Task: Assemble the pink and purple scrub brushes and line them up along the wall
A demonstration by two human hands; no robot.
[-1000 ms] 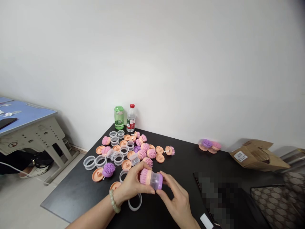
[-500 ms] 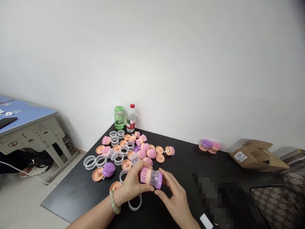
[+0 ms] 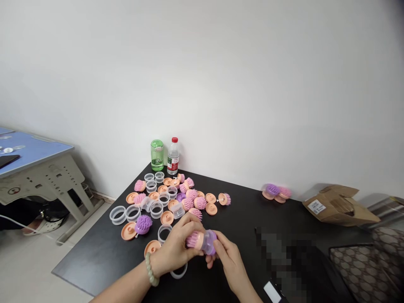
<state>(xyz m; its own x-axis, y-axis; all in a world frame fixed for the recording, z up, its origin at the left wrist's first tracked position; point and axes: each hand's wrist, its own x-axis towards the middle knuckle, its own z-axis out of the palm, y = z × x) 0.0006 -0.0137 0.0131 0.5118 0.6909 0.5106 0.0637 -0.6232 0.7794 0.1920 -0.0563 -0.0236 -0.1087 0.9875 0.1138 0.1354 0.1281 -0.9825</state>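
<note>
Brush assembly is sitting low centre-frame, with both hands gripping it: left hand is closing round the pink bristle end, right hand is wrapping the purple cap end, apparently bracing it between them. I'm seeing clear rings lying loose on the black table.

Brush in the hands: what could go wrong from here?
The brush is held between left hand and right hand; if its purple end isn't seated, it could slip off and drop to the table. The clear ring just below the left wrist could also get knocked.
</note>
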